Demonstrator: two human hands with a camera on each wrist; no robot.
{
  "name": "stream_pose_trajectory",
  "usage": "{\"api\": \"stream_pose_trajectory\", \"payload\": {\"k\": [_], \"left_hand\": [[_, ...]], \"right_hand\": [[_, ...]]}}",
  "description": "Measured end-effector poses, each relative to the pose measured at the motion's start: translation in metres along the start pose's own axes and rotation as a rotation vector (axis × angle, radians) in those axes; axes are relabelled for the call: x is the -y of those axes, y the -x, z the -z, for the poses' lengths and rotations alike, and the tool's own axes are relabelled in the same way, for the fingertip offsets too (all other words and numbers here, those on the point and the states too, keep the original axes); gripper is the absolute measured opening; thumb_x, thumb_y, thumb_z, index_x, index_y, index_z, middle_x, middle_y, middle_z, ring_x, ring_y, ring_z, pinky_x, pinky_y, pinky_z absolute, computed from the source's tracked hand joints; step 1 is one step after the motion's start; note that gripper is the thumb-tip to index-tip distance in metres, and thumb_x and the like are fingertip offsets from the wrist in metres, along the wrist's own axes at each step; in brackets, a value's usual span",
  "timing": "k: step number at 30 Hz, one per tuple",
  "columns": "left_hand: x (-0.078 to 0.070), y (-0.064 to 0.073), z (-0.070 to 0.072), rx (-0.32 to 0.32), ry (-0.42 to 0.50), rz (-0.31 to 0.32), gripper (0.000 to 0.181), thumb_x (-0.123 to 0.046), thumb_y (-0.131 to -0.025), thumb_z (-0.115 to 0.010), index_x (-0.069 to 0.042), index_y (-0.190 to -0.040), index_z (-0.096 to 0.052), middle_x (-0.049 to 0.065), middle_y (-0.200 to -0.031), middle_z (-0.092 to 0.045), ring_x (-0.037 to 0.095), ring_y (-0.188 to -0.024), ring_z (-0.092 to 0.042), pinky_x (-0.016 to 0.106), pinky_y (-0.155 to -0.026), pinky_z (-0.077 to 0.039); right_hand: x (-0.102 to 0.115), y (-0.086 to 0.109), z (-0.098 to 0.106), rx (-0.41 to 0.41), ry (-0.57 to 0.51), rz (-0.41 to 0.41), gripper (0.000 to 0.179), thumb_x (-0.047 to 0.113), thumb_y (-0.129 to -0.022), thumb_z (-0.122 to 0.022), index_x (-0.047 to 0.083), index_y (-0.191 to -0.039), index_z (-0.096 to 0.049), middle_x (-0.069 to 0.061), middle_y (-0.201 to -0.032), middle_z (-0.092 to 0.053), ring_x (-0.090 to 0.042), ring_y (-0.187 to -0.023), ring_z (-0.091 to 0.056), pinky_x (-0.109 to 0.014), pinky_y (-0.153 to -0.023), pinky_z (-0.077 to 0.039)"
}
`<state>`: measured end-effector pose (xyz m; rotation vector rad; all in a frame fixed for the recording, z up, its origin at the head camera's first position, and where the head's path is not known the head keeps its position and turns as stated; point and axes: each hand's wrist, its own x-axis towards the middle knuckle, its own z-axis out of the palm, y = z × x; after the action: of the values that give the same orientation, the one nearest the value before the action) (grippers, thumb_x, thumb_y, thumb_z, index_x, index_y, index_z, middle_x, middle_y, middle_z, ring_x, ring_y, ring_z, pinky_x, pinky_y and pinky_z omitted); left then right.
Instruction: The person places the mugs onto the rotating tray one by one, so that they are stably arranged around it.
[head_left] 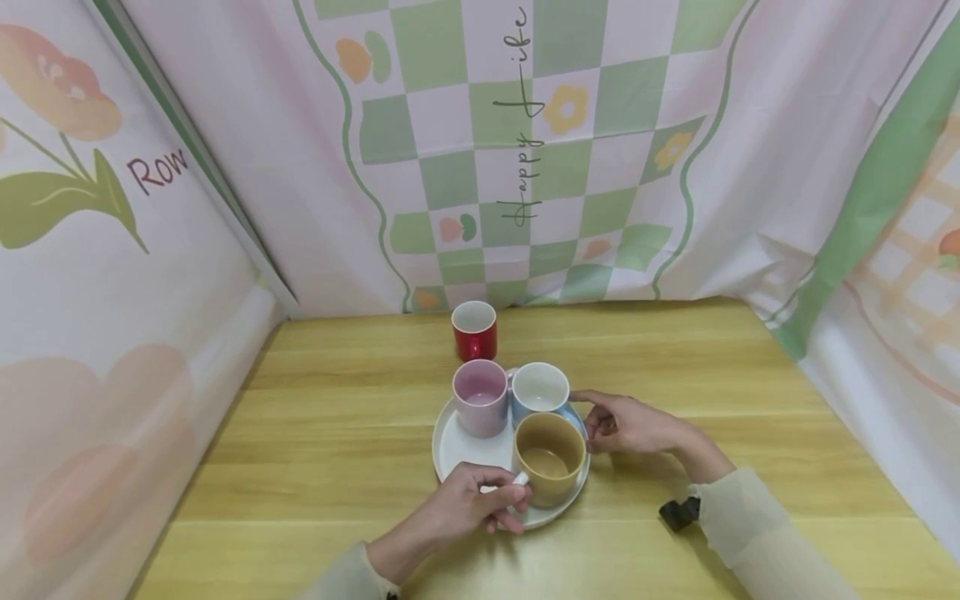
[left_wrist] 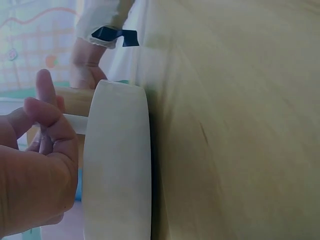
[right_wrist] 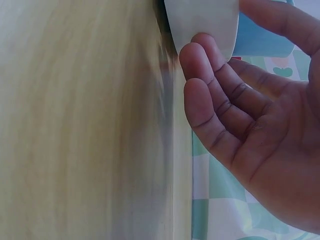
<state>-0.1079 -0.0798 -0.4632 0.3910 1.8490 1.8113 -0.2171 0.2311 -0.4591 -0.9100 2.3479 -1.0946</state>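
On the round white plate [head_left: 452, 448] three mugs stand close together: a pink mug [head_left: 481, 412] at the back left, a light blue mug [head_left: 540, 393] at the back right, and a tan mug [head_left: 553, 490] in front. My left hand [head_left: 478, 502] pinches the tan mug's white handle [left_wrist: 76, 123] between thumb and fingers. At the plate's right side is my right hand [head_left: 628, 423], its index finger reaching to the light blue mug. Its other fingers are loosely bent by the plate's side [right_wrist: 202, 22] in the right wrist view; firm contact is hard to tell.
Behind the plate a red mug [head_left: 475, 340] with a white inside stands on the wooden table [head_left: 337, 417]. Printed cloth [head_left: 442, 179] hangs along the table's back edge and both sides. A black clip-like piece [head_left: 679, 514] sits at the right cuff.
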Motion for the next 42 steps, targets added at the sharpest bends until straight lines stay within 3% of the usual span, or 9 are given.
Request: {"api": "stream_pose_trajectory", "payload": {"k": [24,28,36,42], "left_hand": [[-0.007,0.004,-0.002,0.021,-0.038,0.025,0.027,-0.023,-0.098,-0.064,0.002,-0.107,-0.07,0.022,-0.108,-0.07,0.009,-0.07,-0.073,0.017,-0.054,-0.052],[-0.009,0.006,0.003,-0.002,-0.056,0.018,0.028,-0.023,-0.098,-0.065,0.001,-0.111,-0.07,0.022,-0.105,-0.071,0.01,-0.071,-0.073,0.018,-0.055,-0.051],[-0.009,0.008,0.008,-0.056,-0.053,0.024,0.027,-0.021,-0.097,-0.065,-0.001,-0.115,-0.07,0.007,-0.097,-0.07,0.011,-0.072,-0.073,0.018,-0.056,-0.052],[-0.007,0.007,0.002,-0.05,-0.019,0.01,0.029,-0.017,-0.097,-0.065,0.003,-0.118,-0.067,0.014,-0.099,-0.072,0.009,-0.071,-0.071,0.017,-0.057,-0.054]], "right_hand": [[0.0,0.001,0.0,0.016,-0.041,-0.007,0.081,0.014,-0.085,-0.076,0.0,-0.152,-0.033,-0.006,-0.093,-0.069,-0.013,-0.086,-0.068,-0.024,-0.079,-0.059],[0.002,0.0,0.0,0.016,-0.046,-0.012,0.082,0.015,-0.084,-0.077,0.0,-0.152,-0.032,-0.007,-0.092,-0.069,-0.014,-0.086,-0.067,-0.025,-0.079,-0.059],[0.0,0.0,-0.001,0.013,-0.043,-0.015,0.083,0.016,-0.084,-0.077,0.0,-0.152,-0.033,-0.007,-0.092,-0.068,-0.014,-0.086,-0.067,-0.025,-0.079,-0.059],[-0.001,0.0,-0.001,0.013,-0.051,-0.013,0.082,0.014,-0.083,-0.078,-0.002,-0.151,-0.033,-0.008,-0.092,-0.068,-0.014,-0.085,-0.068,-0.025,-0.079,-0.06]]}}
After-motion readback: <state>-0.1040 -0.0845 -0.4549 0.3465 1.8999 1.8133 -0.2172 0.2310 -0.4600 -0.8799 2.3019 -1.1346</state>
